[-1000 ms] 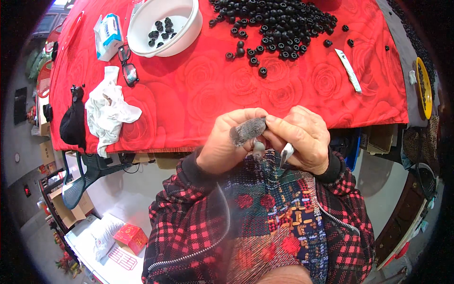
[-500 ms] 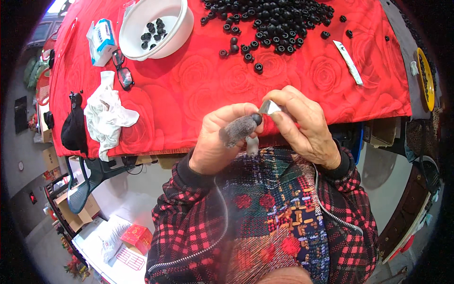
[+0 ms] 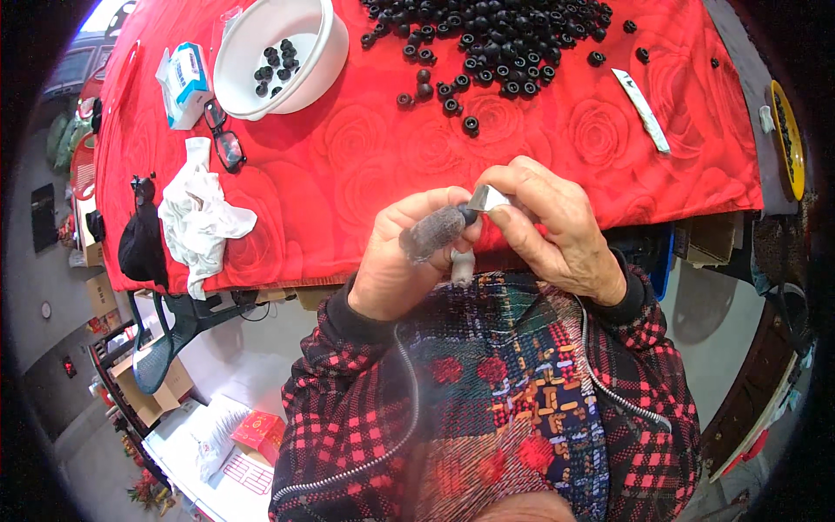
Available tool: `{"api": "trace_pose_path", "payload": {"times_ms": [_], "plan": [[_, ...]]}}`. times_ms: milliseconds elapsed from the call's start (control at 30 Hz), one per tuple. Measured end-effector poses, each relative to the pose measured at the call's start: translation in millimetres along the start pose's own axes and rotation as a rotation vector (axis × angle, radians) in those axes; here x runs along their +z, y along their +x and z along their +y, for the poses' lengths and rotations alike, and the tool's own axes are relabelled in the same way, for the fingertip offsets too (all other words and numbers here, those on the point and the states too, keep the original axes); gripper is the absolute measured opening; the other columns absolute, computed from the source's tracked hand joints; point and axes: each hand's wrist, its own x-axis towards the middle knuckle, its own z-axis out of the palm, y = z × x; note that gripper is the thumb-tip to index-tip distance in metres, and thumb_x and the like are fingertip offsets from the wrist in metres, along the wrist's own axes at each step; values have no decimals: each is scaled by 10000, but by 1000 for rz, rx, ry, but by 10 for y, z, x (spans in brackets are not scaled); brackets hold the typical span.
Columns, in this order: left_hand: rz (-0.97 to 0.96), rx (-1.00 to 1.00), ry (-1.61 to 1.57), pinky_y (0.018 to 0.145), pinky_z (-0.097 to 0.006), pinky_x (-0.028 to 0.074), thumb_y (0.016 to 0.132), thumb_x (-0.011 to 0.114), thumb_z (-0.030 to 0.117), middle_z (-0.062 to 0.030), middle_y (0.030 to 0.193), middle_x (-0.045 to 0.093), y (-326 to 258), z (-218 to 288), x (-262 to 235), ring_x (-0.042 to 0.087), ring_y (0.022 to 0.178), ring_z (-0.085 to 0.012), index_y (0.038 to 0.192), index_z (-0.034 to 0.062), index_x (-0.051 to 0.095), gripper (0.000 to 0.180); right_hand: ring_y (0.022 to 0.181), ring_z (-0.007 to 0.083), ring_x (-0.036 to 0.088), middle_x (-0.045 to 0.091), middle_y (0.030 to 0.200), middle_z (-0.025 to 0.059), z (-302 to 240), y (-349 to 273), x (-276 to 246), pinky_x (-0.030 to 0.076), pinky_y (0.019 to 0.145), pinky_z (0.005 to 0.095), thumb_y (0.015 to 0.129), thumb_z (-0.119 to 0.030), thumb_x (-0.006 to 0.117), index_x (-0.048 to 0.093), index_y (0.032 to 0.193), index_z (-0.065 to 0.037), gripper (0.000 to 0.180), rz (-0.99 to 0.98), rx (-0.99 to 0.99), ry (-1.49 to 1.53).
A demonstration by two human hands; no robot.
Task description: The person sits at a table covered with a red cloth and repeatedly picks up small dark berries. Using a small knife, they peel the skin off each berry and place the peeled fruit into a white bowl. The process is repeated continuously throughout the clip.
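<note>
Just above the near table edge, my left hand is closed, pinching a small round black part. A worn grey covering sits over one of its digits, and a whitish covering over another fingertip. My right hand is closed on a short metal blade with a white wrapped end, between thumb and fingers. The blade touches or nearly touches the black part. Beyond my hands lies a large pile of similar black parts.
A white basin holds several black parts. At left are a tissue pack, eyeglasses, a white cloth and a black pouch-like item. A narrow white packet lies right on the red tablecloth; a yellow dish is farther right.
The blade has shifted slightly left, over the black part, and now hides more of it. Both hands keep their grips. The whole view has shifted slightly.
</note>
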Motion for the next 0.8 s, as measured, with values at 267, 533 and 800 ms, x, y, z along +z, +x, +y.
{"api": "trace_pose_path", "payload": {"times_ms": [267,533,800], "plan": [[-38,0,12,596,-275,537,923,588,164,-87,948,640,76,-38,-73,629,768,-132,1170,2,571,296,712,344,590,547,801,160,62,4,5,464,602,396,834,-66,602,570,1048,6,228,43,2,-11],[7,-5,-3,595,-259,522,914,605,164,-71,938,643,84,6,-15,623,795,-119,1144,14,587,276,654,228,517,518,792,114,114,17,10,405,571,324,869,-77,582,574,1056,20,211,31,-3,32],[36,-11,25,613,-254,520,905,613,143,-71,938,644,116,30,7,622,786,-113,1140,14,588,269,702,333,588,557,798,158,128,49,-18,462,598,385,829,-62,611,583,1028,12,214,9,40,25]]}}
